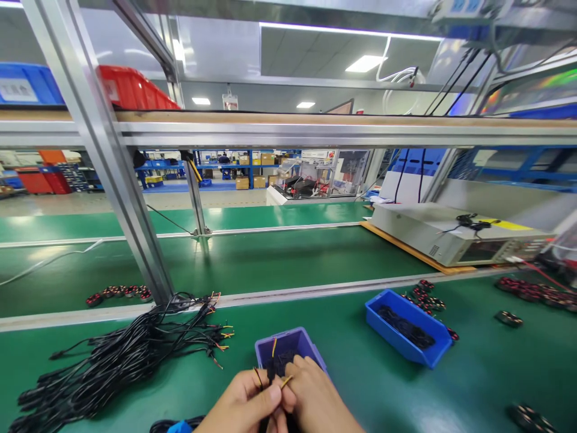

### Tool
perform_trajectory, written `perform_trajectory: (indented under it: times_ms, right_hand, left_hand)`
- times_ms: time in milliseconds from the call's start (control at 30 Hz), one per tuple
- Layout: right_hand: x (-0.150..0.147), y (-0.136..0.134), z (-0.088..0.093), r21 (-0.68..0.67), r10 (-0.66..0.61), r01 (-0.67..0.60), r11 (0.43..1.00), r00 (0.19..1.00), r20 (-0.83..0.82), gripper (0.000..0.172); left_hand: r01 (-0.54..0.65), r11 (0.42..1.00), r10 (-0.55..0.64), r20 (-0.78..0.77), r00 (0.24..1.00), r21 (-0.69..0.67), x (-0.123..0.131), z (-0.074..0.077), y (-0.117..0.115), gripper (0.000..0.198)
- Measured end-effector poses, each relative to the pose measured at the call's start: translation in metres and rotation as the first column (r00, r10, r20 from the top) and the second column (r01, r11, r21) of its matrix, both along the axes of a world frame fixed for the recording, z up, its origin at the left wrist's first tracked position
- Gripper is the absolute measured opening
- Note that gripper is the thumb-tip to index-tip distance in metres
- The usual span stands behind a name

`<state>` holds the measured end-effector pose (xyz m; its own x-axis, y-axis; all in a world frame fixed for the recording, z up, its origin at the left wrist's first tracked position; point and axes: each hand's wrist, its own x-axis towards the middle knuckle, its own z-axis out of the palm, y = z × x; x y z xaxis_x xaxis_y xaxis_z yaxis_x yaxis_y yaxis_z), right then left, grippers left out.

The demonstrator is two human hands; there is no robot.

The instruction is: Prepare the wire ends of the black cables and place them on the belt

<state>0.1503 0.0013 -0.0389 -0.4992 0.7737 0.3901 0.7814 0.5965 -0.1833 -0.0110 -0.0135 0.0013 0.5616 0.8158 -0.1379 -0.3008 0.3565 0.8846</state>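
Now both my hands meet just in front of the small bin (311, 349), at the near edge of the green bench (360, 379). My left hand (243, 403) and my right hand (318, 397) pinch one black cable (270, 374) between them, with the fingers pressed together on it (its yellow wire ends stick out). Left of the small bin lies a pile of black cables (112, 361); right of it stands a bigger blue bin (392, 337).

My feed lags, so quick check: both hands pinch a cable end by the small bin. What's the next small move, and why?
Probably tease the yellow lead clear of the black cable: left hand and right hand both pinch that cable's end beside the small bin, with its thin leads poking out between the thumbs.
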Motion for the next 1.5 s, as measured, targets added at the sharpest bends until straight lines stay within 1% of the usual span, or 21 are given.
perform_trajectory:
  times_ms: [100, 167, 233, 333, 400, 467, 567, 633, 700, 767, 900, 967, 1033, 1100, 1133, 1200, 1267, 1333, 1433, 1500]
  right_hand:
    - [0.007, -0.001, 0.010, -0.004, -0.014, 0.014, 1.000, 1.000, -0.023, 0.027]
    - [0.012, 0.000, 0.018, -0.006, -0.016, 0.016, 1.000, 0.999, -0.043, 0.022]
    - [0.015, 0.001, 0.026, -0.020, -0.005, 0.003, 1.000, 0.995, -0.098, 0.022]
    - [0.017, -0.001, 0.035, -0.061, 0.062, -0.078, 0.995, 0.972, -0.226, 0.022]
    - [0.016, -0.003, 0.038, -0.080, 0.105, -0.131, 0.988, 0.955, -0.277, 0.022]
    - [0.014, -0.005, 0.035, -0.074, 0.095, -0.117, 0.990, 0.965, -0.242, 0.024]
    - [0.011, -0.007, 0.024, -0.001, 0.042, -0.042, 0.999, 0.995, -0.089, 0.027]
    - [0.010, -0.008, 0.019, 0.020, 0.054, -0.053, 0.998, 0.997, -0.058, 0.026]
    - [0.012, -0.008, 0.019, -0.024, 0.091, -0.095, 0.995, 0.988, -0.128, 0.025]
    - [0.014, -0.008, 0.023, -0.081, 0.097, -0.121, 0.989, 0.962, -0.254, 0.023]
    - [0.018, -0.008, 0.034, -0.129, 0.074, -0.153, 0.980, 0.875, -0.478, 0.022]
    - [0.017, -0.009, 0.037, -0.145, 0.036, -0.151, 0.978, 0.804, -0.593, 0.023]
    - [0.014, -0.010, 0.039, -0.238, -0.075, -0.141, 0.961, 0.694, -0.716, 0.026]
    - [0.012, -0.013, 0.040, -0.366, -0.214, -0.162, 0.916, 0.574, -0.790, 0.030]
    - [0.011, -0.014, 0.041, -0.418, -0.267, -0.183, 0.890, 0.534, -0.802, 0.031]
    - [0.009, -0.015, 0.042, -0.452, -0.304, -0.212, 0.867, 0.493, -0.815, 0.033]
    - [0.007, -0.017, 0.043, -0.446, -0.308, -0.215, 0.868, 0.471, -0.827, 0.033]
    - [0.006, -0.018, 0.044, -0.436, -0.322, -0.204, 0.877, 0.424, -0.846, 0.032]
    - [0.003, -0.020, 0.048, -0.436, -0.353, -0.201, 0.877, 0.347, -0.869, 0.033]
    - [0.001, -0.021, 0.050, -0.448, -0.370, -0.221, 0.867, 0.319, -0.873, 0.034]
  left_hand:
    - [-0.120, 0.990, 0.121, 0.008, 0.993, -0.070, 0.003, -0.008, 0.005, 0.045]
    - [-0.190, 0.979, 0.190, 0.000, 0.982, -0.078, 0.005, -0.008, 0.009, 0.044]
    - [-0.236, 0.969, 0.235, -0.020, 0.972, -0.069, 0.007, -0.005, 0.011, 0.043]
    - [-0.214, 0.976, 0.212, -0.052, 0.976, -0.032, 0.008, -0.004, 0.012, 0.046]
    - [-0.192, 0.981, 0.192, -0.068, 0.979, 0.000, 0.007, -0.006, 0.012, 0.047]
    - [-0.180, 0.983, 0.182, -0.094, 0.979, 0.025, 0.007, -0.009, 0.012, 0.047]
    - [-0.147, 0.988, 0.151, -0.151, 0.977, 0.040, 0.006, -0.012, 0.011, 0.048]
    - [-0.133, 0.990, 0.139, -0.192, 0.972, 0.041, 0.005, -0.013, 0.011, 0.050]
    - [-0.151, 0.987, 0.157, -0.218, 0.963, 0.046, 0.005, -0.014, 0.011, 0.051]
    - [-0.166, 0.985, 0.174, -0.229, 0.958, 0.053, 0.004, -0.016, 0.011, 0.051]
    - [-0.159, 0.986, 0.164, -0.217, 0.962, 0.044, 0.003, -0.017, 0.011, 0.051]
    - [-0.165, 0.985, 0.171, -0.193, 0.966, 0.044, 0.002, -0.016, 0.011, 0.050]
    - [-0.179, 0.983, 0.184, -0.172, 0.968, 0.042, 0.002, -0.014, 0.011, 0.048]
    - [-0.193, 0.980, 0.196, -0.159, 0.968, 0.040, 0.002, -0.014, 0.011, 0.047]
    - [-0.196, 0.980, 0.200, -0.152, 0.968, 0.038, 0.002, -0.015, 0.011, 0.047]
    - [-0.192, 0.981, 0.196, -0.131, 0.972, 0.039, 0.002, -0.018, 0.011, 0.048]
    - [-0.185, 0.982, 0.188, -0.107, 0.976, 0.037, 0.002, -0.021, 0.012, 0.049]
    - [-0.189, 0.981, 0.192, -0.093, 0.977, 0.036, 0.002, -0.022, 0.011, 0.048]
    - [-0.204, 0.978, 0.206, -0.093, 0.974, 0.035, 0.001, -0.020, 0.010, 0.045]
    - [-0.199, 0.980, 0.201, -0.093, 0.975, 0.029, 0.001, -0.016, 0.010, 0.047]
